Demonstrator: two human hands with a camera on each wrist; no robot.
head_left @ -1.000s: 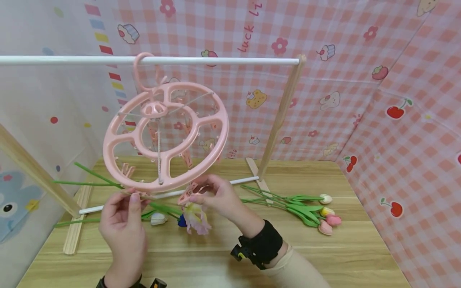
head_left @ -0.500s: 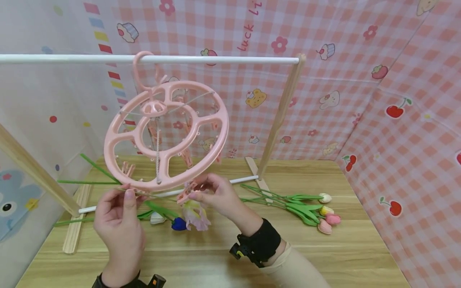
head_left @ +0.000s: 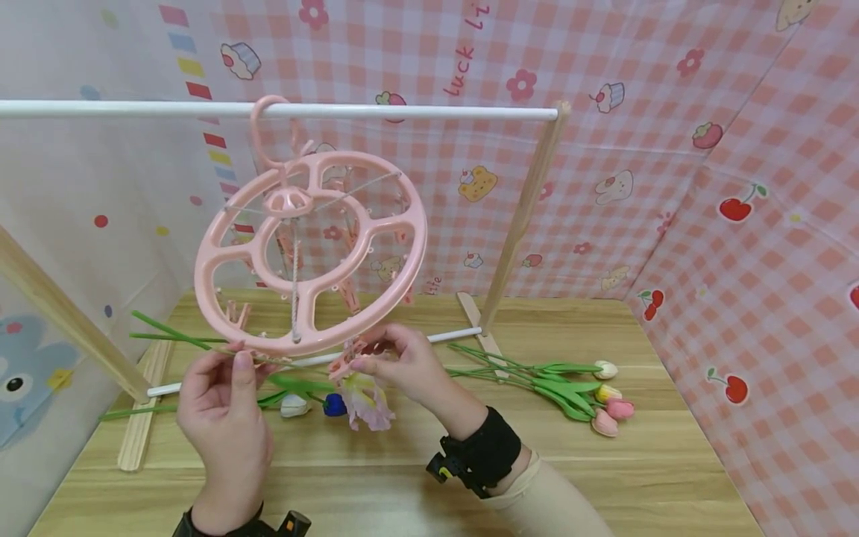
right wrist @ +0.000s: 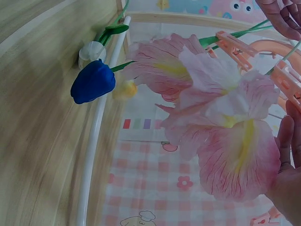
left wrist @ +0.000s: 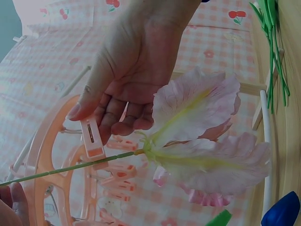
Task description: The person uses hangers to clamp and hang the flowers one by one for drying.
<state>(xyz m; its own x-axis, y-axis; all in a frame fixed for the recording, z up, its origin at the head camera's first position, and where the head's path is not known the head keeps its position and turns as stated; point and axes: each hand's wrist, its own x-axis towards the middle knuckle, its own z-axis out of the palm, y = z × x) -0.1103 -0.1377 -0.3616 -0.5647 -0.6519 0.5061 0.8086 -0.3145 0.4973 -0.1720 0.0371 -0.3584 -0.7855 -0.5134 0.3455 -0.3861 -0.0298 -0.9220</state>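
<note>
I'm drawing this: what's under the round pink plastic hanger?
Pink plastic clothespins, a pink ruffled flower, a white rod. The left hand and right hand hide parts of the rod.

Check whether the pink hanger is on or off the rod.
On: in the head view, the hanger has its hook curved over the rod.

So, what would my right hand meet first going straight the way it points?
Likely the green stem, at the tip of the pink clip your right hand pinches; depth is unclear.
</note>
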